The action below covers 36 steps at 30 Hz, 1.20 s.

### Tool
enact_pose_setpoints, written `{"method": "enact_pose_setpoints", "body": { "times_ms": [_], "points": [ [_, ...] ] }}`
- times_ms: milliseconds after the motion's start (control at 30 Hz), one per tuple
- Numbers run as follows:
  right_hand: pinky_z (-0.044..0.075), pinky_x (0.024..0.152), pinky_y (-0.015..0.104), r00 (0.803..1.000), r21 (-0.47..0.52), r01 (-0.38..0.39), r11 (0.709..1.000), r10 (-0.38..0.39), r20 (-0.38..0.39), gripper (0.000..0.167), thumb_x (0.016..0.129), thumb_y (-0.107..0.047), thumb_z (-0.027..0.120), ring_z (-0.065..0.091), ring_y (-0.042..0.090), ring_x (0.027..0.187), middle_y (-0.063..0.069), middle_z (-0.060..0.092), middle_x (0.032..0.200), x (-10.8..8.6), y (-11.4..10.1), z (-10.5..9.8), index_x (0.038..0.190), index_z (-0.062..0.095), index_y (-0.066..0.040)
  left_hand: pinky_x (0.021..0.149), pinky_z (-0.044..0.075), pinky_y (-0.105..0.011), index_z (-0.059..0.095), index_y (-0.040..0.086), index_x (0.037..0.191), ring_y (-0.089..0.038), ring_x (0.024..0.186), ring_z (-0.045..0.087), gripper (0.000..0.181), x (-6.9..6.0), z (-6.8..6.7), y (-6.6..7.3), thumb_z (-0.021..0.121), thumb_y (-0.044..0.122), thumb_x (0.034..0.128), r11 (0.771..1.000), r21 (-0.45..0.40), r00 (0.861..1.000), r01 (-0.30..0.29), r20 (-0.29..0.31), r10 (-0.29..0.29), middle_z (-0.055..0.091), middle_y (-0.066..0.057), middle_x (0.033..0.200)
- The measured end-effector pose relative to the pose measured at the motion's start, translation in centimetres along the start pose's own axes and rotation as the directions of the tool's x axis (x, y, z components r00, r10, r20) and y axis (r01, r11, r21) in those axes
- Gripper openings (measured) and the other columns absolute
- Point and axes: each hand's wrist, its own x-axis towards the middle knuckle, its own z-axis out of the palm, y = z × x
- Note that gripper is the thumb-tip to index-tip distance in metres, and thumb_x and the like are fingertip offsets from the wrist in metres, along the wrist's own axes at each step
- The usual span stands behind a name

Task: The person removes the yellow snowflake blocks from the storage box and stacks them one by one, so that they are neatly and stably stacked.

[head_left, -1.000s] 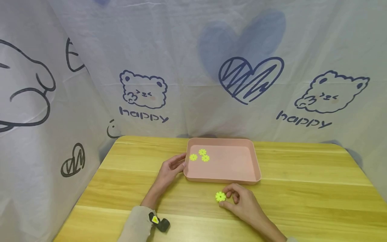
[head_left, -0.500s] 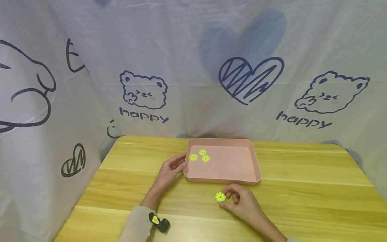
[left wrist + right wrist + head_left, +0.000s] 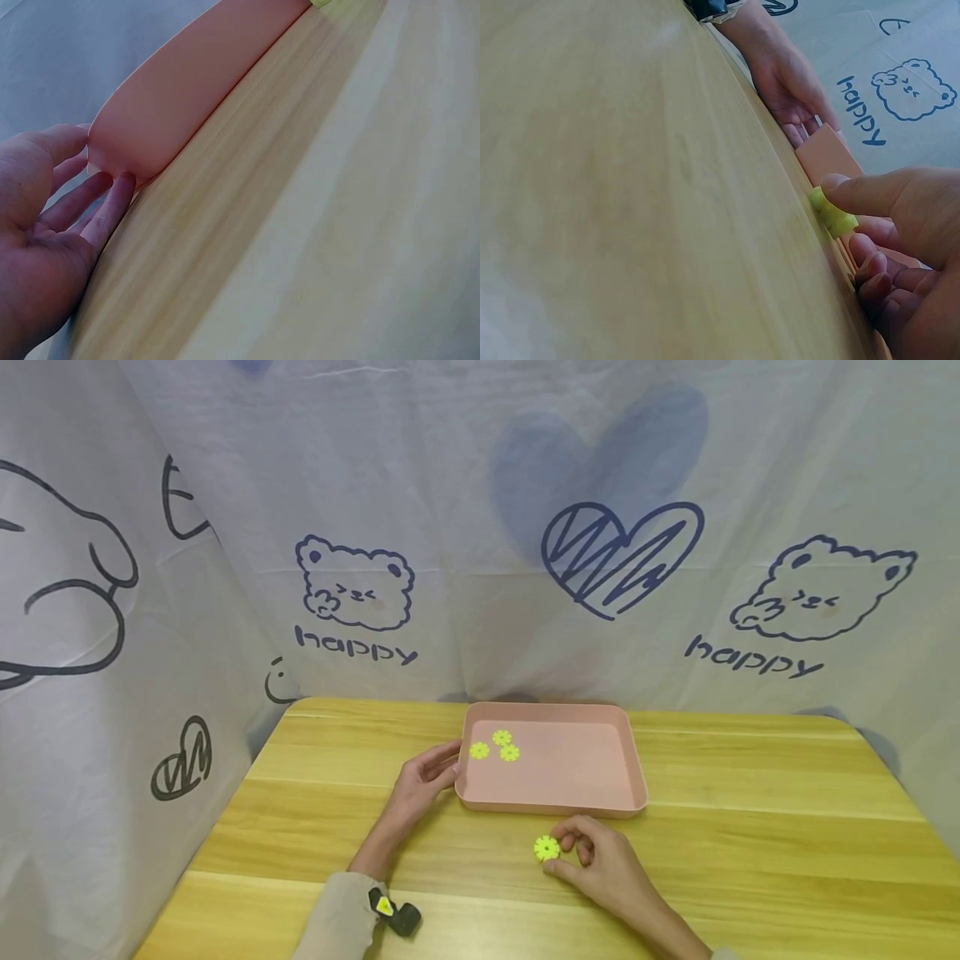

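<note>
A shallow pink tray [image 3: 562,768] lies on the table, with three yellow-green notched discs [image 3: 510,752] flat in its left part. My left hand [image 3: 422,785] touches the tray's left wall with its fingertips, fingers relaxed; in the left wrist view the hand [image 3: 56,217] rests at the tray's corner [image 3: 150,112]. In front of the tray, my right hand [image 3: 603,864] pinches another yellow-green disc [image 3: 547,848] by its edge, between thumb and fingers. The right wrist view shows this disc [image 3: 832,213] beside the thumb of the right hand [image 3: 922,247].
The wooden table [image 3: 750,827] extends on both sides of the tray. Behind and to the left hangs a white cloth [image 3: 480,527] printed with bears and hearts. A black device [image 3: 401,917] is strapped on the left wrist over a beige sleeve [image 3: 337,914].
</note>
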Motion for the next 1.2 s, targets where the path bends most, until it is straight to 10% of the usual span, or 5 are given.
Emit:
{"method": "enact_pose_setpoints", "body": {
  "times_ms": [700,1200],
  "points": [
    [0.052,0.056,0.022,0.995,0.109,0.089,0.99,-0.082,-0.062,0.022,0.087,-0.019,0.085,0.057,0.009,0.067,-0.004,0.065,0.083,0.7,-0.3,-1.4,0.102,0.072,-0.009,0.096,0.057,-0.032,0.055,-0.004,0.144,-0.036,0.134,0.055,0.044,0.1,0.2,0.0,0.063,0.002,0.1016,1.0,-0.003,1.0,-0.007,-0.009,0.007,0.056,-0.02,0.147],
    [0.054,0.063,0.02,0.986,0.104,0.141,0.984,-0.131,-0.099,0.013,0.095,-0.014,0.076,0.06,0.014,0.078,-0.001,0.064,0.089,5.1,-2.9,-3.5,0.107,0.072,-0.012,0.096,0.057,-0.031,0.055,-0.004,0.143,-0.036,0.134,0.055,0.043,0.0,0.2,0.0,0.063,0.001,0.1013,1.0,-0.021,1.0,-0.004,-0.02,0.004,0.056,-0.02,0.146]
  ]
}}
